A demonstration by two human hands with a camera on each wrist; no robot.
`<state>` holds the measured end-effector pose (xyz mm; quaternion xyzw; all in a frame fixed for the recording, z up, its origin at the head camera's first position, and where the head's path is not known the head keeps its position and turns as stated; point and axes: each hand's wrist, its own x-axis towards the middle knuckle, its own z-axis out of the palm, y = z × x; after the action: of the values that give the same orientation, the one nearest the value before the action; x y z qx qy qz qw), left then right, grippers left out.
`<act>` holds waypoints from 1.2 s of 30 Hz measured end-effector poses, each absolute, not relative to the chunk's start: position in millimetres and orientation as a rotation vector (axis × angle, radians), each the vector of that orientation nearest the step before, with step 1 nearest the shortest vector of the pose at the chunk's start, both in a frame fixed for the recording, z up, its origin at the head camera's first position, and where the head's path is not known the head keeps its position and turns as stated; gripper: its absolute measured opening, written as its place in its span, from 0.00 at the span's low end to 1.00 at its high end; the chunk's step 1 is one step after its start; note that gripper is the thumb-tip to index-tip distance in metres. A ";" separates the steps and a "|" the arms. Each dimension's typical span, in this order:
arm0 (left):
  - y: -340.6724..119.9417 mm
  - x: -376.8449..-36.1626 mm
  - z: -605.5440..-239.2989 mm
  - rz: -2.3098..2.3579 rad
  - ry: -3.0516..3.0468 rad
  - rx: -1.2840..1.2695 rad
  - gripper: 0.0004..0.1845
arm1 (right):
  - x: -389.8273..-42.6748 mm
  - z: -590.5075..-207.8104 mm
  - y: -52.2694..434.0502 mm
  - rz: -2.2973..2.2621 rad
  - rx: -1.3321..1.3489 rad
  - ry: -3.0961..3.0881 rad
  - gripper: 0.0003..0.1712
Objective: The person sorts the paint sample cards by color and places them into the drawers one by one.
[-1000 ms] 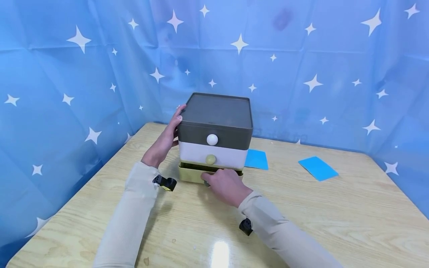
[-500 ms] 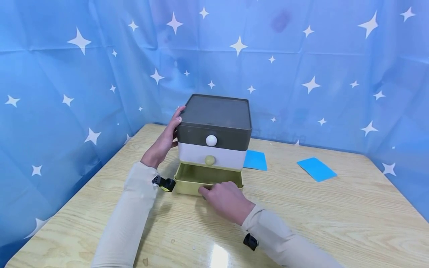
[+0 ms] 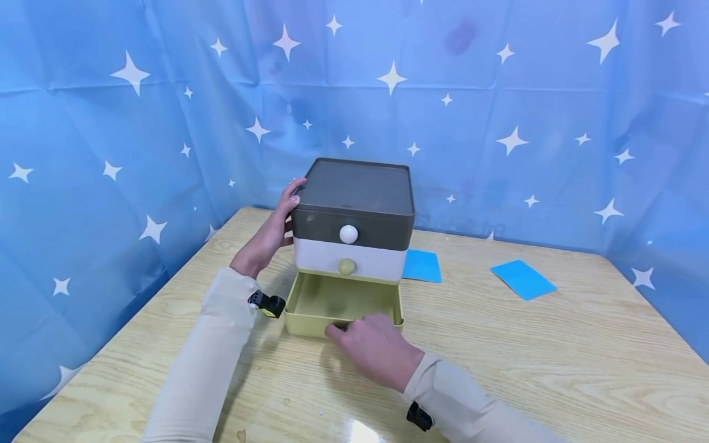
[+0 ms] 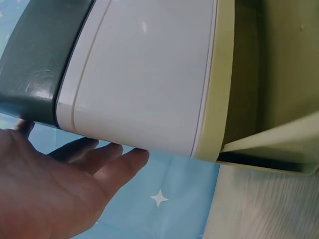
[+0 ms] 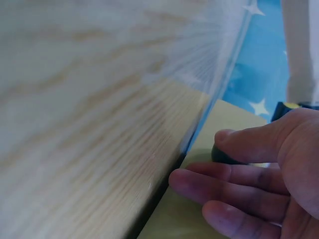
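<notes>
Right hand (image 3: 376, 349) grip pinches dark knob (image 5: 223, 155) of pulled-out green drawer (image 3: 339, 304); left hand (image 3: 269, 234), fingers straight, presses drawer unit (image 3: 354, 224) at its 9 o'clock side on tabletop (image 3: 554, 357).

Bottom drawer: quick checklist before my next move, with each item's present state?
1. Bottom drawer pulled out of the drawer unit: ok.
2. Right hand pinches the dark knob at the drawer's front: ok.
3. Left hand rests on the unit's left side: ok.
4. Drawer's visible floor is bare: ok; the part behind the right hand, cannot tell.
5. Two blue cards lie on the table, apart from the drawer: ok.
</notes>
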<state>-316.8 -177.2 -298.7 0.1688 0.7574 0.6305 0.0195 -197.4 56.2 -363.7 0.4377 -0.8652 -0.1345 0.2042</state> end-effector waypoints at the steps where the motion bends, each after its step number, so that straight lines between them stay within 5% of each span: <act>1: -177.7 -317.1 -298.8 1.958 2.346 0.511 0.27 | -196.8 -364.0 56.0 -0.373 1.226 -2.413 0.17; 36: -174.8 -320.9 -290.5 1.886 2.415 0.480 0.29 | -185.4 -358.0 65.0 -0.222 1.290 -2.400 0.12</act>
<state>-320.9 -174.8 -290.5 0.1549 0.7785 0.6079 0.0203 -185.4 65.0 -358.0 0.4622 -0.8597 -0.0797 0.2024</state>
